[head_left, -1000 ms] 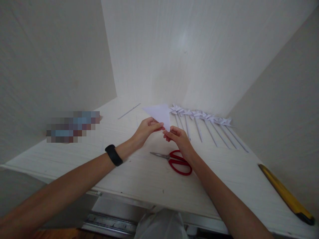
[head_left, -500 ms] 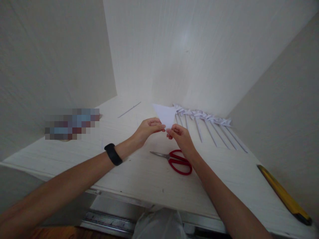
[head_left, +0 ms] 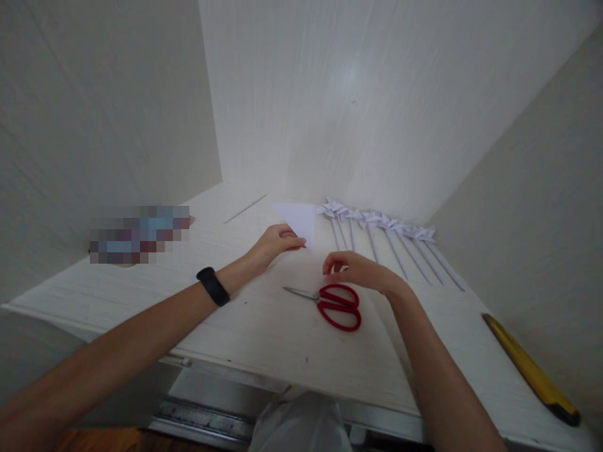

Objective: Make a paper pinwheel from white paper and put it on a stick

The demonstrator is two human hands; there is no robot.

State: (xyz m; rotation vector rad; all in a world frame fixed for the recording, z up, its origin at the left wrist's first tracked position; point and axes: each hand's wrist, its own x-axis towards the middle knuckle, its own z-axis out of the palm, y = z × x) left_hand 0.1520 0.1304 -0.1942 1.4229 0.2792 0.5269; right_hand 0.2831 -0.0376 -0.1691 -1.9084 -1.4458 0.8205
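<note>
Between the thumb and fingers of my left hand (head_left: 282,242) is one corner of a folded white sheet of paper (head_left: 301,223), triangular in shape. My right hand (head_left: 351,269) is off the paper, its fingers loosely curled and apart, with nothing seen in them. Just below it on the table lies a pair of scissors (head_left: 339,306) with red handles, the blades pointing left.
Several paper pinwheels (head_left: 374,218) on thin sticks lie in a row at the back right. A single thin stick (head_left: 245,208) is at the back left. The yellow-and-black tool (head_left: 530,367) rests at the right edge. A blurred-out item (head_left: 139,235) sits at left.
My right hand has let go of the paper and moved down and right, towards the scissors. The paper has shifted slightly left in my left hand.
</note>
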